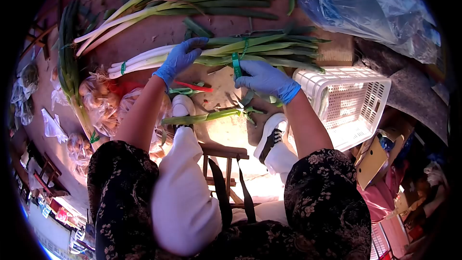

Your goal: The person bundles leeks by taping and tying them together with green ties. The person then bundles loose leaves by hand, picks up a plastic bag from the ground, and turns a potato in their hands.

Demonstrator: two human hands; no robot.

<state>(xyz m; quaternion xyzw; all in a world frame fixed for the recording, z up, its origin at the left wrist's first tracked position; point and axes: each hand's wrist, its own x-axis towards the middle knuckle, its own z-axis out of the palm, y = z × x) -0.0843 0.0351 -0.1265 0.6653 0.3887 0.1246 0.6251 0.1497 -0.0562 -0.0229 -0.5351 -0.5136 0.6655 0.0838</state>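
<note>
A bundle of leeks (269, 50) lies across in front of me, white ends to the left, with a green tie (123, 68) round the white stems. My left hand (180, 60), in a blue glove, is wrapped over the stalks near the middle. To its right my gloved right hand (262, 77) pinches a roll of green tape (236, 65) at the bundle's near side. A green band (245, 47) crosses the leaves just above the roll. The palm sides of both hands are hidden.
Loose leeks (207, 0) lie beyond the bundle. A white plastic crate (351, 74) stands at the right, below a blue plastic bag (365, 7). Bagged onions (98, 101) sit at the left. Leaf scraps (221, 114) and a wooden stool (224, 151) are near my feet.
</note>
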